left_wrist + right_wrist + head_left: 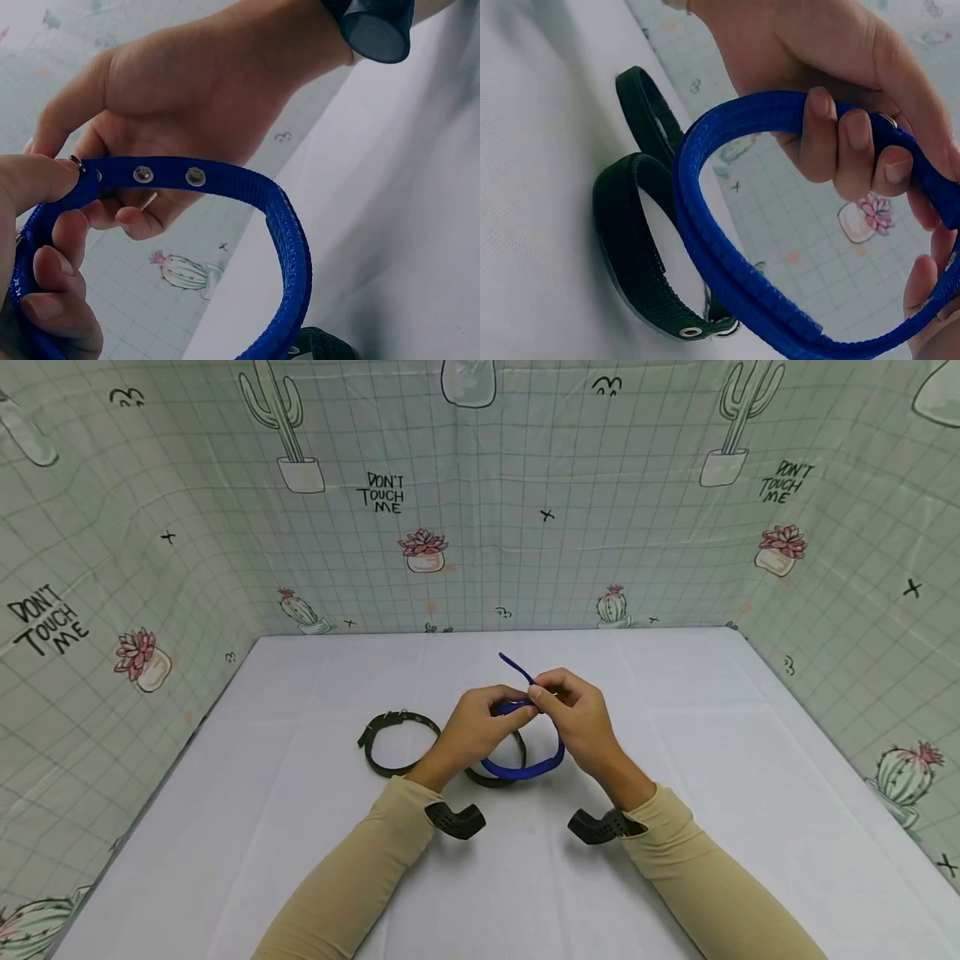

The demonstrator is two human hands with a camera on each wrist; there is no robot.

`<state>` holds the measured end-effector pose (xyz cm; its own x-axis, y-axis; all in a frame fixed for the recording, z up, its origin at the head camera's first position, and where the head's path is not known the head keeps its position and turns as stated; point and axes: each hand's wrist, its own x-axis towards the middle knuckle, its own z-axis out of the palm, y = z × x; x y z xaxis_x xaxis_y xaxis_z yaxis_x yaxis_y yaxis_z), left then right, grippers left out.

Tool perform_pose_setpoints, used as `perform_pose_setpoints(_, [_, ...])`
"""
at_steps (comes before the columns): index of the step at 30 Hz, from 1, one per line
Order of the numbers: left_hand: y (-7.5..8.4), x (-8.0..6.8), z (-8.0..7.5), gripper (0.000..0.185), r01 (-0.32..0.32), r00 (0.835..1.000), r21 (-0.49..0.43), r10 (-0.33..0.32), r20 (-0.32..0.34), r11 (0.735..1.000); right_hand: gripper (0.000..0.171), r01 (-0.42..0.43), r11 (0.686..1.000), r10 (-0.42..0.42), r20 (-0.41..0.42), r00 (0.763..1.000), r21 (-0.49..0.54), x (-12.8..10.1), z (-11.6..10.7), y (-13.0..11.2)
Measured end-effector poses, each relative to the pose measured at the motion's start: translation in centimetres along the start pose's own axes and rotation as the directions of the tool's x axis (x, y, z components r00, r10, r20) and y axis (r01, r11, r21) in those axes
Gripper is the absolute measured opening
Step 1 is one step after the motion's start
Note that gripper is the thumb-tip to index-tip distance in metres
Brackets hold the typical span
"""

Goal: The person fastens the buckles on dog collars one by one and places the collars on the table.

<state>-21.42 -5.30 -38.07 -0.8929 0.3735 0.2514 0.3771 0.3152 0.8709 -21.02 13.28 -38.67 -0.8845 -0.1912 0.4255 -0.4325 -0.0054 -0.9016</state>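
Both hands meet over the middle of the white table (705,760), holding a blue nylon collar (536,766) with metal eyelets (195,177). My left hand (510,702) grips the strap near its buckle end, thumb on top and fingers curled under. My right hand (551,693) pinches the strap just beside it, and the free tail (513,667) sticks up and away. The collar's loop (727,270) hangs toward me. Two dark collars lie on the table, one (397,743) to the left and one (495,777) partly hidden under my hands.
Cactus-print cloth walls (480,527) close the table in at the back and both sides. A camera pod (453,820) sits on each wrist. Bare white tabletop lies to the right and in front of my hands.
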Motion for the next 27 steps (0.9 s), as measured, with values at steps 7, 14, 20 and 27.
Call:
perform_pose_setpoints(7, [0.05,-0.02,0.25,0.035,0.032,0.999,0.036,-0.032,0.009,0.999,0.024,0.003,1.0,-0.003,-0.005,1.0,0.008,-0.25,-0.13,-0.02])
perform_pose_setpoints(14, [0.12,-0.02,0.39,0.033,0.112,0.993,-0.063,-0.11,0.048,0.992,0.028,-0.013,0.999,0.014,-0.026,1.0,0.046,-0.21,-0.35,-0.06])
perform_pose_setpoints(20, [0.22,-0.16,0.43,0.028,0.12,0.99,-0.047,-0.116,0.081,0.992,0.03,-0.024,0.996,0.028,-0.049,0.998,0.083,0.02,-0.01,-0.54])
perform_pose_setpoints(27, [0.31,-0.1,0.34,0.025,0.115,0.99,-0.031,-0.112,0.081,0.993,0.034,0.006,1.0,-0.004,-0.079,0.997,0.027,0.09,0.04,-0.62])
